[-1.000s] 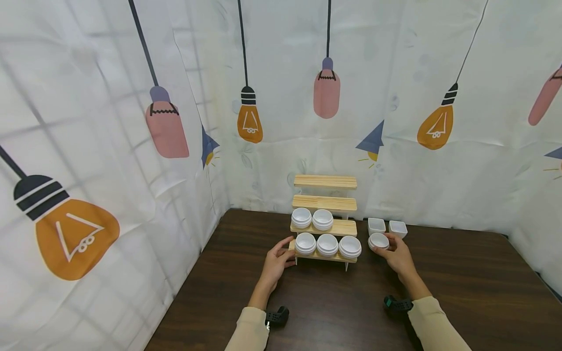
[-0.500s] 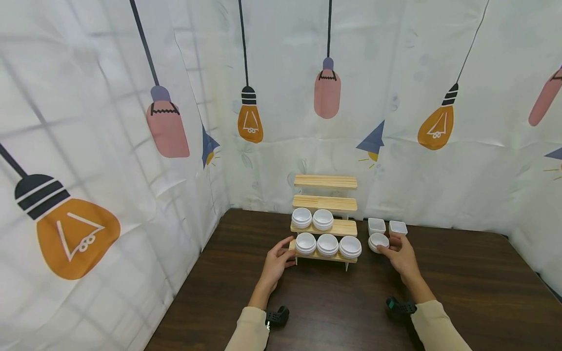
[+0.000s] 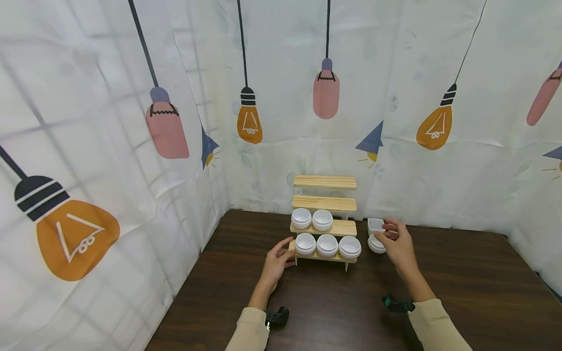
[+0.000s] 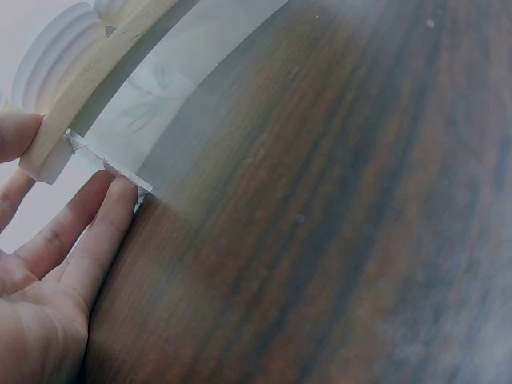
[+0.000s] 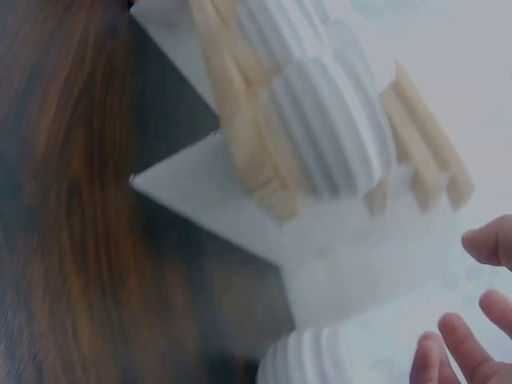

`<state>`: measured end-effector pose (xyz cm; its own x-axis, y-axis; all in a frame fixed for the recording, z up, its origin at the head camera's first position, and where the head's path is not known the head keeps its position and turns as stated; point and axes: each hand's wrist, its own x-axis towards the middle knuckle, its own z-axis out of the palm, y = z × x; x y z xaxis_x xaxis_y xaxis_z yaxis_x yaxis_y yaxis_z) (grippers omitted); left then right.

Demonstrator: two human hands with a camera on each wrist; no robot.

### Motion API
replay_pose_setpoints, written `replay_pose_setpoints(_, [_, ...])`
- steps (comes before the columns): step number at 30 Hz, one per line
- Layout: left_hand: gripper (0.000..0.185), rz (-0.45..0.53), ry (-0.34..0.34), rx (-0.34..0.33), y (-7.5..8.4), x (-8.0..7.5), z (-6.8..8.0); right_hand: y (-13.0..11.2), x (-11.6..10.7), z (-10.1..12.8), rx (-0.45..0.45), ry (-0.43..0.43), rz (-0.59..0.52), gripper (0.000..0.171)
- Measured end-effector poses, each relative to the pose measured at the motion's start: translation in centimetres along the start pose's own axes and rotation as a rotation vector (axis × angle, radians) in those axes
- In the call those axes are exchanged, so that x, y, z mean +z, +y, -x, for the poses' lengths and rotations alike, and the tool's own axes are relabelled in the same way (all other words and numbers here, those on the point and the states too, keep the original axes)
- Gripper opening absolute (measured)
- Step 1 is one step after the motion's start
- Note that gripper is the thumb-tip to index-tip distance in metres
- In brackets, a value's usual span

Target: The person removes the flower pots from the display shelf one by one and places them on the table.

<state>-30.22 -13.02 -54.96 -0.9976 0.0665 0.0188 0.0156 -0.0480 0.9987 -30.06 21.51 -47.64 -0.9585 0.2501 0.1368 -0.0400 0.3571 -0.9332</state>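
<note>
A tiered wooden stand point(image 3: 325, 202) stands at the back of the dark table. Two round white ribbed bowls point(image 3: 311, 219) sit on its second tier and three point(image 3: 327, 245) on its lowest. My left hand point(image 3: 287, 252) rests at the lowest tier's left end; in the left wrist view its thumb touches the wooden shelf point(image 4: 76, 104) and its straight fingers point(image 4: 100, 228) touch the white leg. My right hand point(image 3: 383, 229) hovers with spread fingers over a round bowl point(image 3: 375, 245) on the table, beside a square white bowl point(image 3: 374, 224). It holds nothing in the right wrist view point(image 5: 468, 316).
White curtains printed with light bulbs close in the table point(image 3: 461, 278) at the back and on the left. A second square bowl seen earlier is hidden behind my right hand. Bare wood stretches in front of the stand and to the right.
My right hand has let go of the round bowl on the table and moved back over it toward the square bowls, now covering the right one. My left hand has stayed put.
</note>
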Motion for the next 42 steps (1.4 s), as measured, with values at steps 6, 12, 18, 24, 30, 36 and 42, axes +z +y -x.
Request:
replay_pose_setpoints(6, [0.047,0.009,-0.015,-0.014,0.4,-0.1,0.1,-2.0,0.7,0.1,-0.048,-0.130,0.015,0.060])
replay_pose_setpoints(12, [0.047,0.008,-0.034,-0.016,2.6,0.1,1.3,-3.4,1.7,-0.1,-0.119,-0.196,0.013,0.058])
replay_pose_setpoints(18, [0.046,0.004,-0.035,-0.004,3.3,0.2,1.9,-4.4,3.1,-0.4,-0.175,-0.197,0.012,0.056])
replay_pose_setpoints(24, [0.047,0.004,-0.032,-0.013,2.1,0.0,1.0,-5.1,4.3,-0.7,-0.173,-0.233,0.002,0.058])
replay_pose_setpoints(30, [0.047,-0.003,-0.014,-0.007,0.2,0.0,0.1,-5.6,5.1,-0.7,-0.172,-0.256,-0.002,0.057])
replay_pose_setpoints(36, [0.047,-0.002,-0.006,0.001,-0.1,0.0,0.0,-6.2,5.8,-0.7,-0.170,-0.280,-0.022,0.058])
replay_pose_setpoints(42, [0.047,0.002,-0.006,0.007,-0.1,0.0,0.0,-6.3,6.6,-0.8,-0.150,-0.308,-0.023,0.060])
